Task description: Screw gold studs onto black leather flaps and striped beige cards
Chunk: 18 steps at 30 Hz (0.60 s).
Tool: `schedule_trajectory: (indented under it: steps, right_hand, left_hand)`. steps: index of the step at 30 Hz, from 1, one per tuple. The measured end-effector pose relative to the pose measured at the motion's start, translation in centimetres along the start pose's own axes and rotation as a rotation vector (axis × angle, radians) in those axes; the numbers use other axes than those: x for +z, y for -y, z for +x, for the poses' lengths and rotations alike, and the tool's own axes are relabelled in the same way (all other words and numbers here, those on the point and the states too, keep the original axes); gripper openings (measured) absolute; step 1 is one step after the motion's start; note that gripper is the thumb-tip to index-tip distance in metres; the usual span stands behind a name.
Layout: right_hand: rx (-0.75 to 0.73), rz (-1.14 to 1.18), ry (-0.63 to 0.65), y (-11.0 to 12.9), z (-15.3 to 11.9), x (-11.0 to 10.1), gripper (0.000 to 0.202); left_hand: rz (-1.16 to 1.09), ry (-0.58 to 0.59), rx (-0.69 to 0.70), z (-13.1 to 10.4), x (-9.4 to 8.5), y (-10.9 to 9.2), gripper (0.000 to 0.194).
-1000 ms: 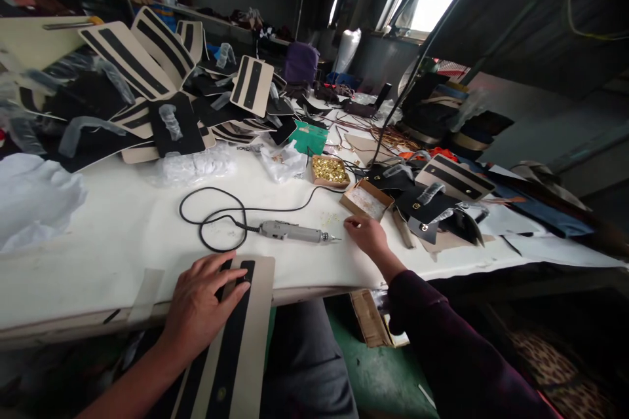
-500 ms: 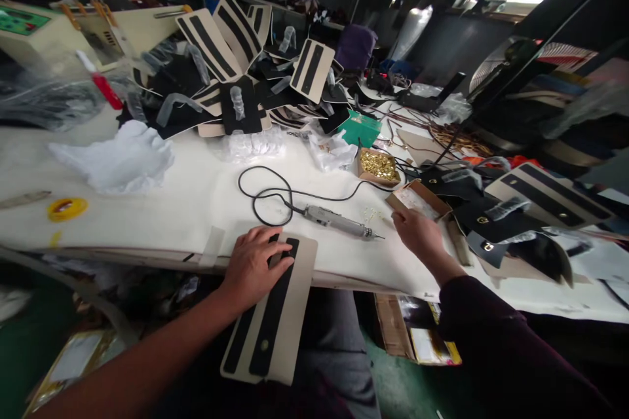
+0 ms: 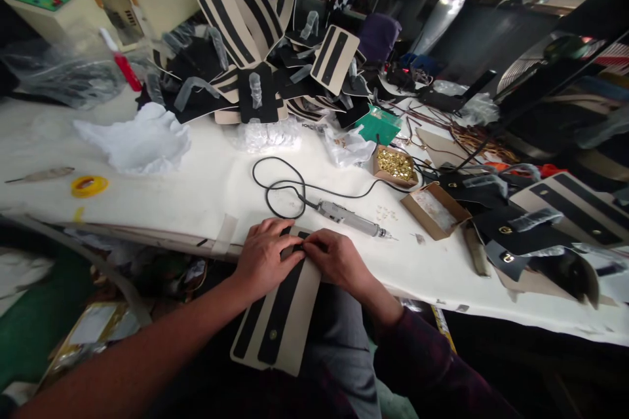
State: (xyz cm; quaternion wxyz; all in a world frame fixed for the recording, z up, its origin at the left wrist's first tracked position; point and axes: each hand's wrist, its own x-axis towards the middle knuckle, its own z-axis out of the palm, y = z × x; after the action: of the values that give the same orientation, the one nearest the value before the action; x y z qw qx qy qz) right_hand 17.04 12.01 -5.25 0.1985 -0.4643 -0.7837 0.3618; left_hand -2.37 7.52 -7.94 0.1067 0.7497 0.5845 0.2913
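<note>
A beige panel with black stripes [image 3: 299,304] slopes from the table's front edge down onto my lap. A small round brass-coloured fitting [image 3: 273,335] shows on its lower black stripe. My left hand [image 3: 268,255] holds the panel's upper end, fingers bent over it. Beside the left thumb, my right hand [image 3: 337,258] is closed in a pinch at the same stripe; whatever is in its fingertips is too small to make out. Just beyond both hands lies a grey electric screwdriver [image 3: 351,219], its bit pointing right. Several tiny light-coloured pieces [image 3: 386,213] are scattered near it.
An open cardboard box [image 3: 435,209] and a box of brass-coloured parts [image 3: 394,165] stand at right. The screwdriver's black cord [image 3: 339,195] loops behind it. White cloth [image 3: 140,141] and yellow tape [image 3: 89,186] lie left. Striped panels [image 3: 335,59] pile up at the back.
My right hand has moved left from the open cardboard box to the panel, where it now pinches beside my left thumb. The left hand stays on the panel. The view has shifted slightly.
</note>
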Motion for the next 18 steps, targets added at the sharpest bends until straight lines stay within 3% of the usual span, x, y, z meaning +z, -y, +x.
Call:
schedule_trajectory:
  steps: [3,18]
  right_hand:
    - [0.054,-0.010,0.001,-0.3,0.3,0.0,0.012]
    - [0.038,-0.107,0.045,1.0,0.4,0.0,0.014]
  left_hand:
    - [-0.003,-0.003,0.001,-0.1,0.0,0.1,0.017]
    - [-0.028,0.005,-0.002,-0.1,-0.3,0.1,0.020]
